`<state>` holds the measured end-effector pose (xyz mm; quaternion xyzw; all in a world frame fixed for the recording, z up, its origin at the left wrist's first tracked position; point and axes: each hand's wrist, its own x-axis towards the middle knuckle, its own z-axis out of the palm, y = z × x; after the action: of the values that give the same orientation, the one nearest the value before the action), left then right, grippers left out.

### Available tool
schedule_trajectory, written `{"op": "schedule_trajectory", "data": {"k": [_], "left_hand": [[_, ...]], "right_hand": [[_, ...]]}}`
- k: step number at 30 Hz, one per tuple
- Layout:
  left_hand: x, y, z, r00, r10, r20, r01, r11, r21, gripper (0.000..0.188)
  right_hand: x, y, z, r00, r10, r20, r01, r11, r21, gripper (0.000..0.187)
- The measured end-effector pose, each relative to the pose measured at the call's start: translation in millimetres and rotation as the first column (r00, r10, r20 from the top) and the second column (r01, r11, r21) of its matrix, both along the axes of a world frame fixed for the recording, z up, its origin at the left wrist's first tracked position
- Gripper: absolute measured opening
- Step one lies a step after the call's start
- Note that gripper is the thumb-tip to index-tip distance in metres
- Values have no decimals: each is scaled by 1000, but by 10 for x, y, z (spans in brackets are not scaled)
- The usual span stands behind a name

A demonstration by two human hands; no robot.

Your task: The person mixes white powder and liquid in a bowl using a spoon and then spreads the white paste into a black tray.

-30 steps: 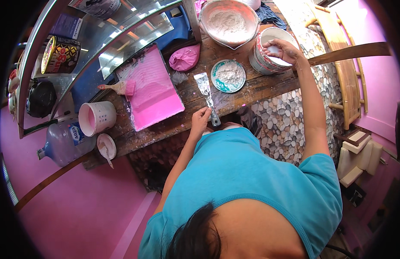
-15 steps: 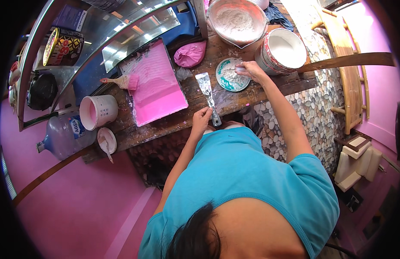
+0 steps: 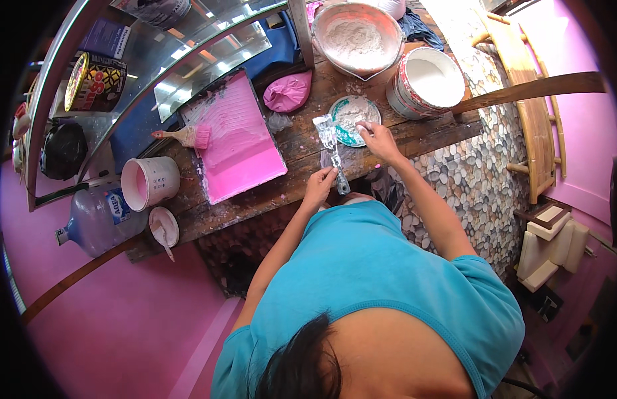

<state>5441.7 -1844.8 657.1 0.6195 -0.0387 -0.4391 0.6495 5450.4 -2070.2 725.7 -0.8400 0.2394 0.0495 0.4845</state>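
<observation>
My left hand (image 3: 320, 185) is closed round the handle of a putty knife (image 3: 329, 137) whose blade is smeared with white and points away from me. The blade's tip stands beside a round green dish (image 3: 353, 141) that bears white powder or paste. At the dish's near right side is my right hand (image 3: 380, 141), thumb and fingers pinched together. A whitish bit shows at its fingertips, too small to name. Behind the dish stands a bucket of white powder (image 3: 355, 43); to its right, a tub of white paint or paste (image 3: 428, 80).
A paint tray (image 3: 245, 174) with pink paint lies on the wooden table, a brush (image 3: 188, 136) across its left edge. Left of it stand a white bucket (image 3: 152, 183), a lid with white paste (image 3: 164, 226) and a large bottle (image 3: 99, 223). A pink bag (image 3: 288, 92) sits behind.
My right hand has come down and toward me, from over the dish to its near right edge. The putty knife in my left hand has shifted right, closer to the dish.
</observation>
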Motion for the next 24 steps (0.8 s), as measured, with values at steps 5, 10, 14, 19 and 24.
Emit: {"op": "schedule_trajectory", "data": {"k": [5,10,14,19,24], "left_hand": [[-70,-354,-90,996,-39,-80,26,987,-162,29],[38,-460,-185,914,-401,58,397,915,76,37],[475,-575,-197,963,-80,258,-2,952,305,33],[1158,-776,-554,752,-156,640,-247,834,493,27],[1181,-893,-598,751,-101,653,-313,815,487,24]], "right_hand": [[-468,208,-283,967,132,-216,42,758,651,29],[-668,302,-306,951,-280,-130,292,682,670,21],[-829,-19,-395,936,-331,-120,350,905,241,19],[-755,-229,-718,937,-325,129,347,911,-224,30],[-451,-259,-945,893,-439,104,449,841,-301,28]]}}
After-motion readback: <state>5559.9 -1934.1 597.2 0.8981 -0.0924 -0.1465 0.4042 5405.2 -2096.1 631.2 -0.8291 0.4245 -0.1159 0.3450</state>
